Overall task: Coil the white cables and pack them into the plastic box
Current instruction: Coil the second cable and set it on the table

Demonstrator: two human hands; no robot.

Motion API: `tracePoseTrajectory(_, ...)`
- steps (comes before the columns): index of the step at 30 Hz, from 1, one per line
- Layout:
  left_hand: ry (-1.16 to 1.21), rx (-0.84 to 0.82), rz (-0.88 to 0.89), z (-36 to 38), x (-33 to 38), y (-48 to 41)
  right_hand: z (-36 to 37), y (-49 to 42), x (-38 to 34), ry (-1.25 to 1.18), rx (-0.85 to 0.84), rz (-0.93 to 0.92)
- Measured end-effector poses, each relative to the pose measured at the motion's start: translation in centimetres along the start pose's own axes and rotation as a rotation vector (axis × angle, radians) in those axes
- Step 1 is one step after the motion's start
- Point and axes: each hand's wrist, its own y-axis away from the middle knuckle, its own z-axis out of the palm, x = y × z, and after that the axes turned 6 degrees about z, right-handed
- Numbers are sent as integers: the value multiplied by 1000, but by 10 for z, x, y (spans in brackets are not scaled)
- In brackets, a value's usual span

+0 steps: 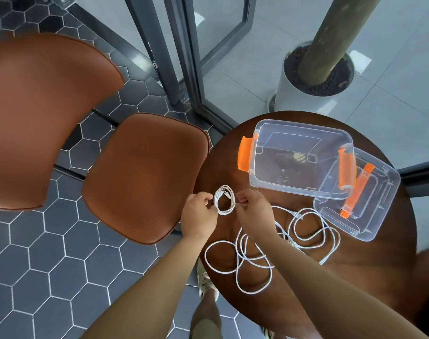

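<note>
Head view. Item: small coiled white cable [224, 200], centre frame, pinched between left hand [199, 211] and right hand [253, 207]. Clear plastic box with orange latches [297, 189], empty, upper right on round brown bench [379, 243]. Loose white cables [306, 231] uncoiled. Next, probably: carry coil into box.
</note>
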Motion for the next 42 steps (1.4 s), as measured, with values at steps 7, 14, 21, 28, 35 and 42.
tracePoseTrajectory(7, -11, -68, 32, 3, 11, 44, -42, 31, 21, 0, -28, 8)
tracePoseTrajectory(14, -126, -132, 17, 13, 16, 89, -76, 65, 58, 119, -25, -28)
tracePoseTrajectory(21, -214, -271, -36, 45, 14, 123, -76, 91, 104, 362, -98, -49)
tracePoseTrajectory(28, 129, -297, -171, 62, 34, 134, -87, 99, 115, 434, -135, -231)
tracePoseTrajectory(35, 377, 54, -270, 36, 82, 134, -113, 107, 111, 5, 71, -79)
tracePoseTrajectory(42, 521, -273, -154, 17, 119, 127, -153, 136, 94, 26, 257, -423)
